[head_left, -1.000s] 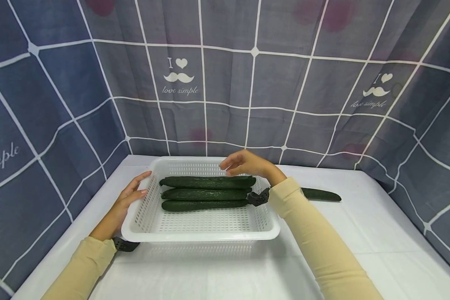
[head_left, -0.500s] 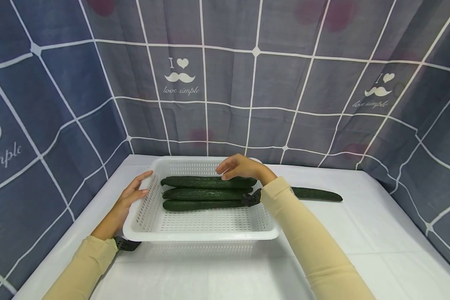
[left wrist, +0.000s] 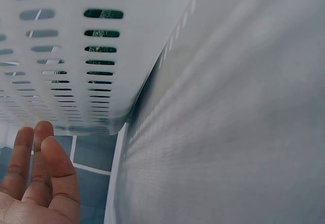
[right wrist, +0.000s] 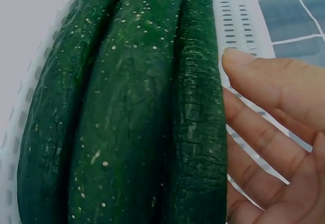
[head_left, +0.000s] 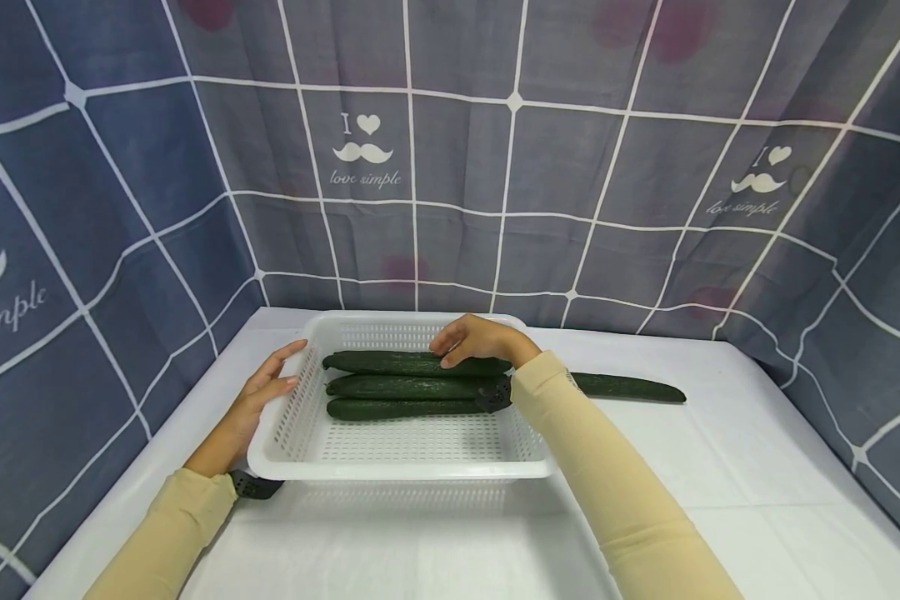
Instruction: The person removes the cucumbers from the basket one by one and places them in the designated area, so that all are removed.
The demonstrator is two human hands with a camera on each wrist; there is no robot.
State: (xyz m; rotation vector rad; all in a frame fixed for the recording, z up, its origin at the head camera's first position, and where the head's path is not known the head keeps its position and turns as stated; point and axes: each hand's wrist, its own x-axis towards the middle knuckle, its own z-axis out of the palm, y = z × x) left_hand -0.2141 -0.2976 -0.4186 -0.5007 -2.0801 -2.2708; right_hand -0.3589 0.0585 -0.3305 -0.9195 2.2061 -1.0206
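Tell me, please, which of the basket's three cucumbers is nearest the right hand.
The back cucumber, topmost in the head view: the right hand is right at it, while the middle cucumber and front cucumber lie farther off.

My left hand [head_left: 251,404], fingers loosely extended, is left of the frame's centre. Near the middle, my right hand [head_left: 483,340] bends its fingers softly.

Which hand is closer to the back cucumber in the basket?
Right. The right hand is by the back cucumber; the left hand is at the left side of the basket.
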